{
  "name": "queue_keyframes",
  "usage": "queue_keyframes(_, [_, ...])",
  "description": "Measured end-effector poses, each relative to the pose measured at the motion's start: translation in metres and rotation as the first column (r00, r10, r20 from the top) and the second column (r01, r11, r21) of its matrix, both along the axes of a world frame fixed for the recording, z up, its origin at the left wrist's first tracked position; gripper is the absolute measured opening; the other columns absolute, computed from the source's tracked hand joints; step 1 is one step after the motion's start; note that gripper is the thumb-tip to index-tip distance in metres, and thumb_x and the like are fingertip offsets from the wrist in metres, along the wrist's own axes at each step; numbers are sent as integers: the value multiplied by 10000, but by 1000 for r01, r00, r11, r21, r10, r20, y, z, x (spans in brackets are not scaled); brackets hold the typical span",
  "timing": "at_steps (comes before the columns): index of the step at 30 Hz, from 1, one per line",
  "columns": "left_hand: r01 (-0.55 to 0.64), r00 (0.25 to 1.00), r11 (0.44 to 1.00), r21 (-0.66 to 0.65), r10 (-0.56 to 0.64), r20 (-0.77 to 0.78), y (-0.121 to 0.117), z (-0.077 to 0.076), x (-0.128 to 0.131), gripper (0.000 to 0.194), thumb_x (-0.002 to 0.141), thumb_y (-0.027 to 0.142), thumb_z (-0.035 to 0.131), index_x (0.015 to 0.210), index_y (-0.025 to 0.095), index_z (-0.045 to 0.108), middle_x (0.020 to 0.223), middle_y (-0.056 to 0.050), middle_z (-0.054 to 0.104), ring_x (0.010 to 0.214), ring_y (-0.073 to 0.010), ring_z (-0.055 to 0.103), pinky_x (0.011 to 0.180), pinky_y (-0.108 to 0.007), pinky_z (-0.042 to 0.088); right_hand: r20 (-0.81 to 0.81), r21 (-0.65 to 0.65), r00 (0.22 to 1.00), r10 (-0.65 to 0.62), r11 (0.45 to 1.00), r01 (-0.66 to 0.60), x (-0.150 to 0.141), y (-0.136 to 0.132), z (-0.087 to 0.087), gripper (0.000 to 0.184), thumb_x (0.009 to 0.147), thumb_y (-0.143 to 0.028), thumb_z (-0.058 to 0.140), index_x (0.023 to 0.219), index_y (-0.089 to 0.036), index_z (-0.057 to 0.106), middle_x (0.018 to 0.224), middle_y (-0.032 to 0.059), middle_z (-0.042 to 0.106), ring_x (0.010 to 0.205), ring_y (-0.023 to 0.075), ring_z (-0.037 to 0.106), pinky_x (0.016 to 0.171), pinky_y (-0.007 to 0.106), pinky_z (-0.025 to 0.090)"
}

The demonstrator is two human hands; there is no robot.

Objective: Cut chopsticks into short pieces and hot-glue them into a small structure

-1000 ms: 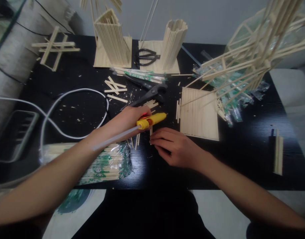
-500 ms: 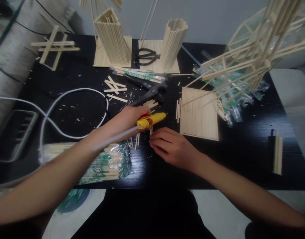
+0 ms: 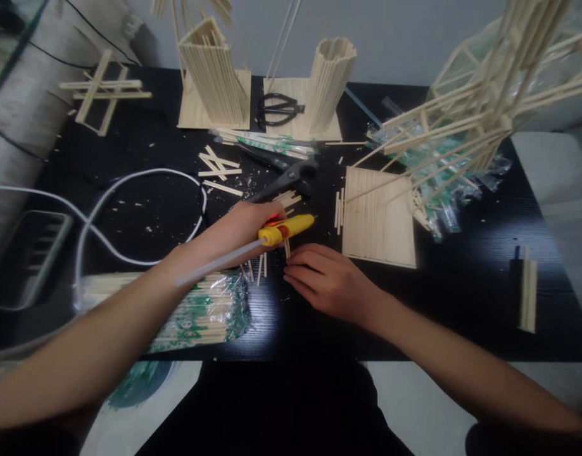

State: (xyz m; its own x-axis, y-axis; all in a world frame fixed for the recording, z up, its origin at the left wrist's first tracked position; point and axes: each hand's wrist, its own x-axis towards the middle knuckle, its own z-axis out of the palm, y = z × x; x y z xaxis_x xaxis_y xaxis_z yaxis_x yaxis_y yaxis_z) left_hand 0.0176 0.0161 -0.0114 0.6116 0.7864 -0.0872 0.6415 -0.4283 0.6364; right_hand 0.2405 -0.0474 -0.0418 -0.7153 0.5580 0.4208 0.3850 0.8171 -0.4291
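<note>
My left hand (image 3: pixel 257 223) is wrapped round a yellow hot glue gun (image 3: pixel 287 230), with a clear glue stick (image 3: pixel 219 262) jutting from its rear over my forearm. A red glow shows beside the grip, and the nozzle points right. Close below it, my right hand (image 3: pixel 322 275) pinches short wooden sticks (image 3: pixel 287 248) at its fingertips; how many is hidden. More cut stick pieces (image 3: pixel 261 268) lie under my left wrist. Just beyond my hands rest the black-handled pliers (image 3: pixel 285 180). To the right lies a flat square panel of glued sticks (image 3: pixel 379 218).
Two stick towers (image 3: pixel 331 82) on square bases stand at the back, with black-handled scissors (image 3: pixel 280 109) between. A large stick frame (image 3: pixel 490 120) rises at right. A bag of chopsticks (image 3: pixel 200 310), a looped white cable (image 3: pixel 152 171) and a power strip (image 3: pixel 31 259) lie at left.
The glue gun has shifted very slightly left with my left hand. My right hand keeps its pinch at nearly the same spot.
</note>
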Motion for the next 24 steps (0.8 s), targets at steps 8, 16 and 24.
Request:
queue_keyframes(8, [-10, 999, 1000, 9, 10, -31, 2, -3, -6, 196, 836, 313, 701, 969, 190, 628, 772, 21, 647, 628, -116, 529, 630, -237, 366, -55, -54, 995, -82, 995, 79, 8, 6, 0, 215, 940, -31, 521, 984, -142, 700, 1003, 115, 720, 991, 218, 695, 892, 392, 637])
queue_keyframes(16, [15, 999, 1000, -13, -15, -41, 1, -2, -5, 253, 843, 380, 715, 988, 187, 640, 791, 15, 668, 637, -120, 545, 644, -233, 375, -20, -47, 989, -146, 988, 145, 15, 7, -1, 234, 936, -9, 521, 1066, -136, 668, 1077, 119, 732, 1007, 206, 719, 935, 372, 621])
queue_keyframes(24, [-15, 999, 999, -37, 14, -45, 2, 2, -5, 211, 841, 360, 707, 936, 187, 635, 750, 28, 642, 613, -114, 544, 609, -224, 378, -2, -73, 967, -253, 965, 253, 24, 11, 11, 71, 952, -133, 610, 986, -177, 654, 985, 89, 704, 924, 204, 686, 829, 351, 600])
